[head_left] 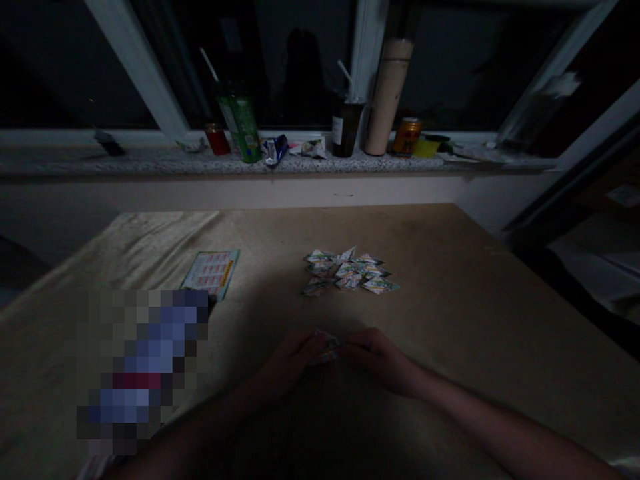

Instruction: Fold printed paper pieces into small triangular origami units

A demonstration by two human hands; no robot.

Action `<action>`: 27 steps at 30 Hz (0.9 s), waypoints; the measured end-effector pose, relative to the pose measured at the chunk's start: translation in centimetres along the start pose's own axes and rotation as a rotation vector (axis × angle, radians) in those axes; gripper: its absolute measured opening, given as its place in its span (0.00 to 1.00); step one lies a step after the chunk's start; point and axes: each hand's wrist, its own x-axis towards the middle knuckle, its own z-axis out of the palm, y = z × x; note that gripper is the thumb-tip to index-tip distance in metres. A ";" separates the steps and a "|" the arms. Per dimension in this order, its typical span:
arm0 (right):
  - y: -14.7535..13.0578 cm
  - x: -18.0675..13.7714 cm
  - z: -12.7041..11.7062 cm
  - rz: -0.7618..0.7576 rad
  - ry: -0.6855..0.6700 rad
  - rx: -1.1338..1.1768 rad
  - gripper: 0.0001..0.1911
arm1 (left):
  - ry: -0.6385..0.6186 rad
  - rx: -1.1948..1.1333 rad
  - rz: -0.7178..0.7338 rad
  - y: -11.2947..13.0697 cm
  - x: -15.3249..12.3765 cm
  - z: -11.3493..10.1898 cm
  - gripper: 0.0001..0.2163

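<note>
Close to me over the table, a small printed piece of folded paper [327,348] is held between my two hands. My left hand [295,353] grips its left side, fingers closed around it. From the right, my right hand [375,353] pinches the paper's other edge. Just beyond them lies a cluster of pointed folded paper pieces [350,272], set close together in rows and printed with similar colours. The exact folds of the held paper are too dark to make out.
A flat printed sheet [213,270] lies left on the table [435,267], beside a pixelated blue shape [163,340]. Along the windowsill [300,163] stand a green bottle [243,127], a dark cup with a straw [346,127], a tall flask [390,97] and an orange can [407,137].
</note>
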 end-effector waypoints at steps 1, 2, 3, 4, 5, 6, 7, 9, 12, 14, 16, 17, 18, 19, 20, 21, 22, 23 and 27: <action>0.0 0.1 -0.1 -0.016 0.024 -0.019 0.20 | 0.018 -0.007 -0.006 0.0 0.1 0.0 0.20; 0.1 0.2 -0.2 -0.027 0.058 -0.041 0.20 | 0.032 -0.012 -0.011 0.0 0.1 0.0 0.19; 0.3 0.3 -0.3 -0.033 0.089 -0.072 0.21 | 0.044 -0.011 -0.018 -0.1 0.2 0.0 0.18; 0.4 0.4 -0.4 -0.039 0.112 -0.107 0.21 | 0.047 -0.008 -0.025 0.0 0.3 0.0 0.17; 0.6 0.5 -0.5 -0.043 0.126 -0.142 0.21 | 0.048 0.000 -0.027 0.0 0.3 0.0 0.16; 0.7 0.6 -0.5 -0.045 0.129 -0.171 0.21 | 0.048 0.014 -0.023 0.0 0.4 0.0 0.16; 0.8 0.6 -0.6 -0.045 0.123 -0.191 0.20 | 0.049 0.032 -0.014 0.0 0.4 0.0 0.16; 0.8 0.6 -0.7 -0.040 0.089 -0.202 0.20 | 0.044 0.064 0.008 0.0 0.4 0.0 0.16; 0.5 0.5 -0.7 -0.041 0.024 -0.186 0.21 | 0.026 0.088 0.015 -0.1 0.4 0.0 0.15; 0.1 0.3 -0.6 -0.051 0.016 -0.175 0.21 | 0.021 0.085 0.003 -0.1 0.4 0.1 0.14; -0.2 0.2 -0.5 -0.067 0.040 -0.166 0.20 | 0.036 0.063 -0.003 -0.1 0.4 0.2 0.14; -0.3 0.2 -0.4 -0.073 0.055 -0.158 0.19 | 0.049 0.049 -0.002 0.0 0.4 0.2 0.13; -0.4 0.1 -0.3 -0.080 0.069 -0.143 0.19 | 0.067 0.036 0.001 0.0 0.4 0.2 0.12; -0.5 0.1 -0.2 -0.080 0.080 -0.118 0.18 | 0.087 0.023 0.003 0.1 0.5 0.2 0.11; -0.5 0.1 -0.2 -0.071 0.096 -0.085 0.18 | 0.105 0.006 0.002 0.2 0.5 0.2 0.12; -0.5 0.1 -0.2 -0.054 0.119 -0.046 0.18 | 0.120 -0.016 0.000 0.3 0.5 0.1 0.13; -0.4 0.1 -0.2 -0.032 0.150 -0.007 0.19 | 0.130 -0.041 -0.001 0.3 0.5 0.0 0.14; -0.3 0.1 -0.3 -0.009 0.184 0.026 0.19 | 0.135 -0.067 -0.001 0.2 0.6 -0.1 0.14; 0.4 0.4 -0.8 0.015 0.286 0.089 0.20 | 0.143 -0.190 0.007 -0.5 0.9 -0.5 0.16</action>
